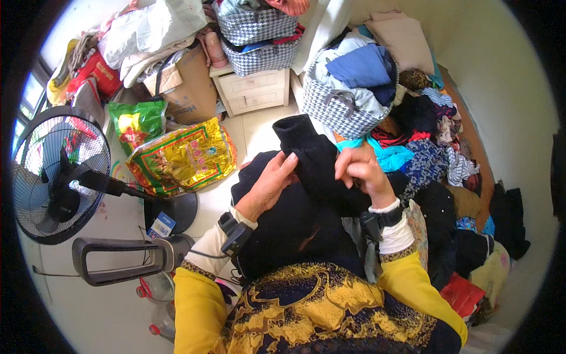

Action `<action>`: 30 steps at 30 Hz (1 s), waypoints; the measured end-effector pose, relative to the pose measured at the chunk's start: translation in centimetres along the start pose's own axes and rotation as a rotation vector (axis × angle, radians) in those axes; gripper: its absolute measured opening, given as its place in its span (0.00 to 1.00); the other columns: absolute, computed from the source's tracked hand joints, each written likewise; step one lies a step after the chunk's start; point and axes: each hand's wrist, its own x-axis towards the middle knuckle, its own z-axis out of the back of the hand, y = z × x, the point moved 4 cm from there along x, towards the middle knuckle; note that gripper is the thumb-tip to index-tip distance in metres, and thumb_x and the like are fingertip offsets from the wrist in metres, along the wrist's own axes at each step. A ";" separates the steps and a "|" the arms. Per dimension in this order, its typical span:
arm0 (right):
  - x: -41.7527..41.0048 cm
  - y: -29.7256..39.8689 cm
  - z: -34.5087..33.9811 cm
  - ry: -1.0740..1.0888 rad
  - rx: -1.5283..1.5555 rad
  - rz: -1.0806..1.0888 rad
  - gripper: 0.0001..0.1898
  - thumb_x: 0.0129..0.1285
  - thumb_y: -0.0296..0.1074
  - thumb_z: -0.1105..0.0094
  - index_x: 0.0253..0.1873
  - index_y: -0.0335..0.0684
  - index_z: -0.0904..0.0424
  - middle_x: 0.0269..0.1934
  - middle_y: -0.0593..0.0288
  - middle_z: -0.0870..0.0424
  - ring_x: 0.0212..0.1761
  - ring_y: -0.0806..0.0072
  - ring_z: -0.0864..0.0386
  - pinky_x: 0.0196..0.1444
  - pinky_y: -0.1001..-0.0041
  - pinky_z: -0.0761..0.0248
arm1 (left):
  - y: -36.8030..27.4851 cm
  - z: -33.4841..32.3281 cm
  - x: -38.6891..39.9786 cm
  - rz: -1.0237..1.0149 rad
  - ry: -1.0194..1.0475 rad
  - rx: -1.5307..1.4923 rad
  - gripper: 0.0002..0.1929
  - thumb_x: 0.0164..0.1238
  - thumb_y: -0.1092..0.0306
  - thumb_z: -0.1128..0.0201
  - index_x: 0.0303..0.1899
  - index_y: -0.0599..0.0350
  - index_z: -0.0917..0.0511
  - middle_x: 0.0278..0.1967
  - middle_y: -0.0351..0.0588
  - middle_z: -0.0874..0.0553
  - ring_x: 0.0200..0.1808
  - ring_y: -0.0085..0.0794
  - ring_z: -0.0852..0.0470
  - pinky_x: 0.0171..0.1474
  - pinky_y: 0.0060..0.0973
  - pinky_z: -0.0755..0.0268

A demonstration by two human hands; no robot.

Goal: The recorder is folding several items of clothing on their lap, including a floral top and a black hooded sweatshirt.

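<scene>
A black knitted garment [318,168] with a ribbed, tube-like end is held up in front of me, above my dark-clothed lap. My left hand [269,186] grips its left side just below the ribbed end, thumb on top. At the garment's right side is my right hand [365,172], its fingers curled against the black cloth; whether they pinch it is hard to make out. More black cloth spreads over my lap under both hands, and its edges cannot be told apart.
Heaped clothes [424,168] lie at the right, beside a houndstooth basket [331,106] of folded clothes. A standing fan [62,175], a gold printed bag [190,159] and a cardboard box [192,88] are at the left. A white drawer cabinet [252,90] stands ahead, baskets on top.
</scene>
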 end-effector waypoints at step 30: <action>0.2 -2.4 -2.4 -0.010 -0.863 0.327 0.22 0.64 0.41 0.34 0.60 0.41 0.22 0.59 0.53 0.19 0.64 0.52 0.25 0.67 0.59 0.34 | -5.6 -2.2 -12.1 -0.278 -0.506 -0.281 0.13 0.76 0.66 0.45 0.51 0.63 0.19 0.45 0.50 0.11 0.44 0.38 0.11 0.46 0.42 0.15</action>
